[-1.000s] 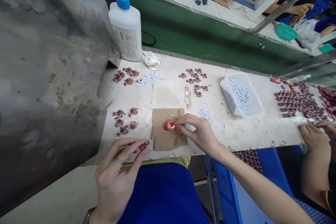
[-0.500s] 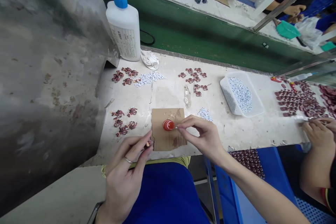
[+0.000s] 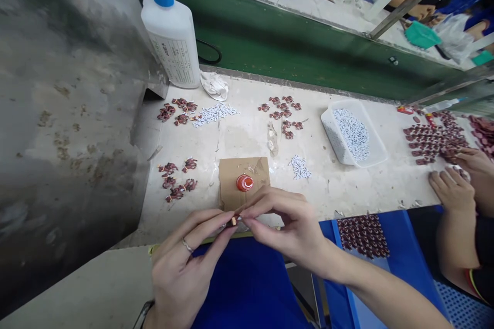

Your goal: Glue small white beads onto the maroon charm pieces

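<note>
Between the thumb and fingers of my left hand [image 3: 189, 257] is a small brown figurine [image 3: 233, 221] with a tan part showing; most of it is hidden. My right hand [image 3: 289, 221] pinches a tiny white piece [image 3: 239, 218] against that figurine, so the fingertips of both hands nearly meet. Just beyond them, a small open red pot [image 3: 244, 182] stands on a piece of cardboard [image 3: 227, 169]. A loose pile of tiny white pieces with dark marks [image 3: 300, 167] lies right of the cardboard. Several similar brown figurines [image 3: 175, 194] lie to the left.
A large white bottle with a blue nozzle [image 3: 173, 43] and a crumpled white cloth [image 3: 214, 86] stand at the back left, beside a metal panel [image 3: 69, 128]. A clear tub [image 3: 376, 157] holds more white pieces. At right, a co-worker's hands [image 3: 455, 187] are near rows of brown parts [image 3: 420, 144].
My right hand has moved from the red pot down and left to the figurine, carrying the tiny white piece. My left hand has shifted slightly right. The co-worker's hands have moved too.
</note>
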Demonstrator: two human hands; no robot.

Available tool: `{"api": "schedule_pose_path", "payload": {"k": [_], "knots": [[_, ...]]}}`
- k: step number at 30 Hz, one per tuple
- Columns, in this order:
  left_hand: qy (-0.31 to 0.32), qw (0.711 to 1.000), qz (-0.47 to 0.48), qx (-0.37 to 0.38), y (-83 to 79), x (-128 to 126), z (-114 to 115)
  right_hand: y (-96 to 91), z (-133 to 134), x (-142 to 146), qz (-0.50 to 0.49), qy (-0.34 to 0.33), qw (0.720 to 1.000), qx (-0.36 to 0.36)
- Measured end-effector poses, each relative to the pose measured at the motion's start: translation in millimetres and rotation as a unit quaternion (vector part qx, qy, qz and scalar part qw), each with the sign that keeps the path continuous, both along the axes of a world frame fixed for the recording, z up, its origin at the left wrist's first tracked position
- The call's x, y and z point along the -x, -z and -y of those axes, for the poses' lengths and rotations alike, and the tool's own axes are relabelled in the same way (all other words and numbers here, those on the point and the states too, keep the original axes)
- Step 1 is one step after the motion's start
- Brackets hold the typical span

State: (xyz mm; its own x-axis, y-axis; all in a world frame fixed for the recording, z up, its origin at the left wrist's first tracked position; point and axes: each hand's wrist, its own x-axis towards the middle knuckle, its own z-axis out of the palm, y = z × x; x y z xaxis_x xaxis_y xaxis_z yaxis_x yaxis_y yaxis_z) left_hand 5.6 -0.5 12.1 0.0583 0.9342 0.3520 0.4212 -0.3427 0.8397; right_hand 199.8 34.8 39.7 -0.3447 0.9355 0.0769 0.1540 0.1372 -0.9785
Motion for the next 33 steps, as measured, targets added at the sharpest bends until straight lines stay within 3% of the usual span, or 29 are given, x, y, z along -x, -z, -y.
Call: {"api": "schedule_pose_path", "payload": {"k": [3,6,11,14,19,24,30,33], "knots": [[-0.001,1.000,-0.009,-0.005,0.1,0,0,0.5,1,-1,0.018,-0.013,1.000,-0.017],[-0.006,1.000,-0.008,0.000,0.2,0,1,1.3,5,-2,0.074,-0.039,0.992,-0.091],[0.004,0.999,0.024,0.024,0.6,-3,2,-2.9,11,-2,0.200,-0.046,0.940,-0.272],[0.003,0.998,0.049,0.036,-0.2,-5,1,-6.6,13,-2,0.208,-0.041,0.930,-0.302],[-0.003,0.998,0.043,0.036,-2.8,-5,-1,-7.5,11,-6,0.175,-0.055,0.963,-0.197],[-0.017,0.999,0.028,0.035,-0.5,-1,3,-11.2,5,-8,0.103,-0.022,0.992,-0.072],[-0.040,0.998,0.005,0.050,9.5,-4,11,-9.6,-1,-1,0.034,-0.067,0.995,0.071],[-0.070,0.996,-0.013,0.052,14.9,3,21,-3.6,-14,-1,0.033,-0.095,0.992,0.080]]}}
